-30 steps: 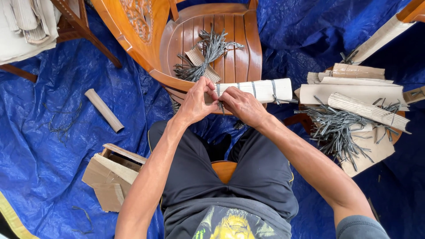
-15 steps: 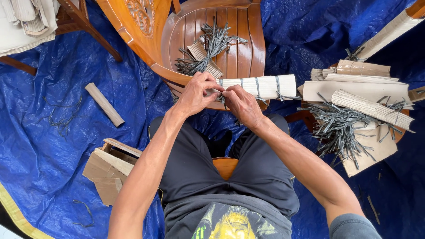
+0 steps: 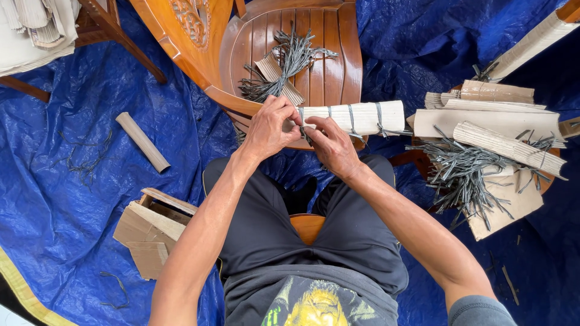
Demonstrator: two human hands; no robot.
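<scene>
Glossy varnished wood chair [image 3: 302,54], matt ribbed cardboard roll [image 3: 356,116] bound with thin grey strips, crinkled blue plastic tarp [image 3: 72,181] with a slight sheen, dull grey strip pile [image 3: 462,172], rough brown cardboard box [image 3: 148,232], soft dark cloth shorts [image 3: 266,229]

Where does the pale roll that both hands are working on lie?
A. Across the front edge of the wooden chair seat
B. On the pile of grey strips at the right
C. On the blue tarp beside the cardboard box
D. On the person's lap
A: the roll lies across the front edge of the chair, with the left hand and right hand at its left end.
</scene>
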